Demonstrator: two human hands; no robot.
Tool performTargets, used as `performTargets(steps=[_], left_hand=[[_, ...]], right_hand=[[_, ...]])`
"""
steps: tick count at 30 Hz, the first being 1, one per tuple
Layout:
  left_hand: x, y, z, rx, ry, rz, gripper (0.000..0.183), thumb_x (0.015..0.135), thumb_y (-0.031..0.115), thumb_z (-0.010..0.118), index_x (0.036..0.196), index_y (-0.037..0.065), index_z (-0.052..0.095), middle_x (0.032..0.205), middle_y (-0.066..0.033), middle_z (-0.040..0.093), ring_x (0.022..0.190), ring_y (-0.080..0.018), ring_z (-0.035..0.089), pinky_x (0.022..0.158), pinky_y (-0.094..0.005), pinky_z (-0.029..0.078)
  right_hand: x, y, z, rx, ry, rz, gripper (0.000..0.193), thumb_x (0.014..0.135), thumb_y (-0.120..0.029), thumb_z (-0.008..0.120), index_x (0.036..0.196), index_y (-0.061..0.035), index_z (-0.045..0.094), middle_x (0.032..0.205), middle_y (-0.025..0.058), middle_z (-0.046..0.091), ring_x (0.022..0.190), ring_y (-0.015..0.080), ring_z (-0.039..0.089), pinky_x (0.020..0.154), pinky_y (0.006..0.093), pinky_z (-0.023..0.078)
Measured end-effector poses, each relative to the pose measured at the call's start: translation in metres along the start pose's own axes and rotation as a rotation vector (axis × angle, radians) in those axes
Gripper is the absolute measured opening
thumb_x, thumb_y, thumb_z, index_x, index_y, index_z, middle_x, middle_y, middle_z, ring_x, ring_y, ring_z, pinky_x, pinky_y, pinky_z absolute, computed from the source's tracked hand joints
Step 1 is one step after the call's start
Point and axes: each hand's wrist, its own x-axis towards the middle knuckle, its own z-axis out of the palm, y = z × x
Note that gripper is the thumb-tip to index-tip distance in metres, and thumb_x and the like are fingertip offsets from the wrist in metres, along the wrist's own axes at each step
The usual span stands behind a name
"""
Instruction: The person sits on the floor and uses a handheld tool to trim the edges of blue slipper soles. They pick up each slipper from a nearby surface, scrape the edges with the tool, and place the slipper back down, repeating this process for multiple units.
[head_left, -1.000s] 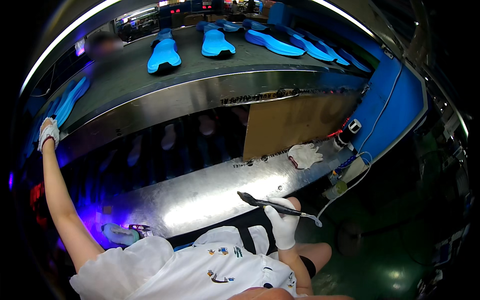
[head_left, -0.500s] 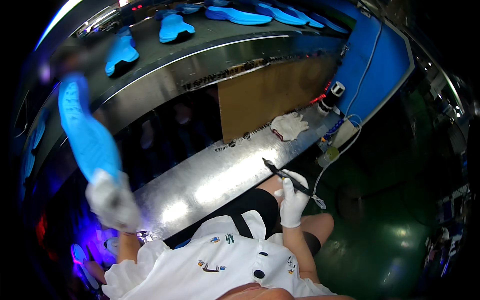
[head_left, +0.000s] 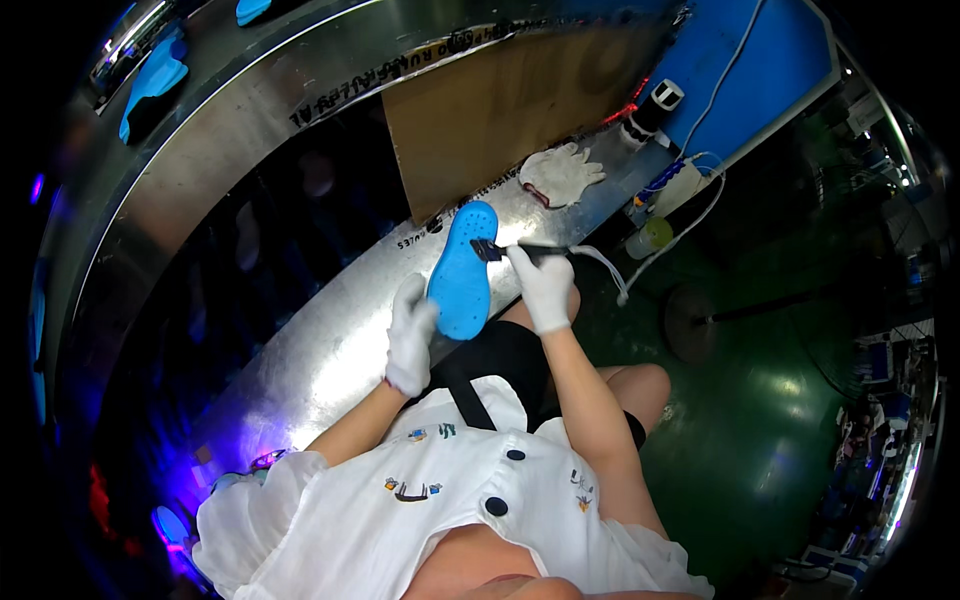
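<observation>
A blue shoe sole (head_left: 461, 285) with small holes at its heel end faces up over the metal bench. My gloved left hand (head_left: 409, 338) grips its left edge near the broad end, fingers partly behind it. In my gloved right hand (head_left: 543, 288) is a black brush (head_left: 512, 250) with a pale tube trailing from its rear end. The dark bristles meet the upper right edge of the sole; whether they press on it I cannot tell.
A white glove (head_left: 562, 176) lies on the metal bench (head_left: 345, 375), beside a black and white cylinder (head_left: 655, 108). A brown cardboard panel (head_left: 500, 110) stands behind. Another blue sole (head_left: 152, 82) rests on the conveyor at far left. A yellow-capped bottle (head_left: 652, 238) stands at the right.
My left hand has come from the far left to in front of me with the sole. My right hand has moved up and left, bringing the brush to the sole's edge.
</observation>
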Motion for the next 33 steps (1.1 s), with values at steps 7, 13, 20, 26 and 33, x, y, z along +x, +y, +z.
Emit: performTargets(steps=[7, 13, 20, 26, 33], left_hand=[[0.079, -0.048, -0.015, -0.784, -0.622, -0.362, 0.074, 0.098, 0.068, 0.021, 0.133, 0.011, 0.053, 0.125, -0.0165, 0.061, 0.104, -0.0314, 0.061, 0.095, -0.0457, 0.05], [0.046, -0.02, 0.003, -0.773, -0.511, -0.441, 0.076, 0.099, 0.067, 0.024, 0.143, 0.009, 0.046, 0.133, -0.0184, 0.058, 0.117, -0.0352, 0.059, 0.105, -0.0459, 0.046], [0.03, -0.012, 0.026, -1.101, -0.68, -0.439, 0.084, 0.095, 0.072, 0.035, 0.14, 0.002, 0.046, 0.132, -0.0223, 0.057, 0.117, -0.0362, 0.059, 0.103, -0.0501, 0.048], [0.014, 0.008, 0.039, -1.177, -0.527, -0.41, 0.088, 0.095, 0.073, 0.031, 0.138, -0.001, 0.047, 0.128, -0.0263, 0.059, 0.106, -0.0366, 0.064, 0.093, -0.051, 0.054], [0.031, 0.003, 0.022, -1.029, -0.488, -0.403, 0.099, 0.088, 0.081, 0.035, 0.139, -0.004, 0.044, 0.124, -0.0327, 0.058, 0.103, -0.0456, 0.064, 0.092, -0.0546, 0.054]], right_hand=[[-0.024, -0.007, 0.037, -0.291, -0.135, -0.184, 0.017, 0.081, -0.021, 0.073, 0.09, -0.0067, 0.07, 0.077, 0.0126, 0.07, 0.069, 0.0305, 0.068, 0.067, 0.0393, 0.054], [-0.054, -0.062, -0.017, -0.149, -0.278, -0.164, 0.015, 0.082, -0.013, 0.074, 0.093, -0.0038, 0.069, 0.085, 0.014, 0.068, 0.07, 0.0274, 0.067, 0.068, 0.0353, 0.054], [-0.052, -0.09, -0.016, -0.215, -0.373, -0.722, 0.019, 0.076, -0.01, 0.079, 0.093, -0.008, 0.07, 0.086, 0.0107, 0.07, 0.07, 0.0258, 0.069, 0.066, 0.0326, 0.054], [-0.044, -0.082, -0.02, -0.189, -0.128, -0.716, 0.015, 0.083, -0.003, 0.073, 0.098, -0.0031, 0.07, 0.082, 0.0098, 0.069, 0.067, 0.0199, 0.067, 0.065, 0.0309, 0.054], [-0.056, -0.092, -0.03, -0.005, -0.141, -0.404, 0.022, 0.079, -0.004, 0.075, 0.1, -0.002, 0.068, 0.086, 0.0112, 0.07, 0.072, 0.0243, 0.069, 0.069, 0.0318, 0.055]])
